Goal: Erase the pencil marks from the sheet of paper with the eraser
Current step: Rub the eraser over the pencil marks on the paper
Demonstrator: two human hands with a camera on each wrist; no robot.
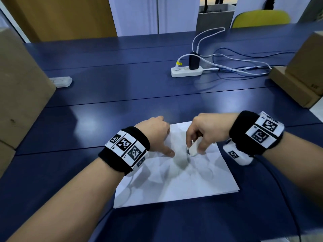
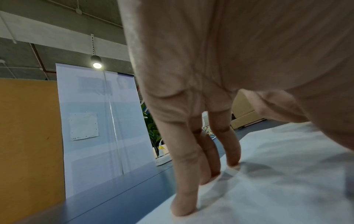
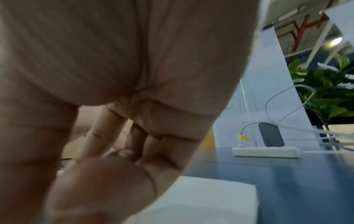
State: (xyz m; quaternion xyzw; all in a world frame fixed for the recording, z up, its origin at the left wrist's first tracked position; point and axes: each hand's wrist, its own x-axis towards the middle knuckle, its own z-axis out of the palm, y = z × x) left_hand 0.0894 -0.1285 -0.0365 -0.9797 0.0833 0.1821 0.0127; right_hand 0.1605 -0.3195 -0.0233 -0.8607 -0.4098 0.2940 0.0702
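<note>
A creased white sheet of paper (image 1: 183, 179) lies on the blue table (image 1: 122, 88) in front of me. My left hand (image 1: 157, 135) presses its straight fingers (image 2: 191, 174) down on the sheet's far left part (image 2: 287, 181). My right hand (image 1: 201, 135) pinches a white eraser (image 1: 193, 149) between thumb and fingers, with its lower end on the paper near the middle. A grey smudge (image 1: 181, 161) shows just below the eraser. In the right wrist view the palm (image 3: 114, 75) hides the eraser, and the sheet's corner (image 3: 210, 197) shows.
A white power strip (image 1: 186, 71) with a black charger (image 1: 193, 61) and several cables sits at the back centre. Cardboard boxes stand at the left (image 1: 19, 95) and right (image 1: 304, 72) edges. A second white strip (image 1: 61, 81) lies back left. A black cable (image 1: 279, 189) trails from my right wrist.
</note>
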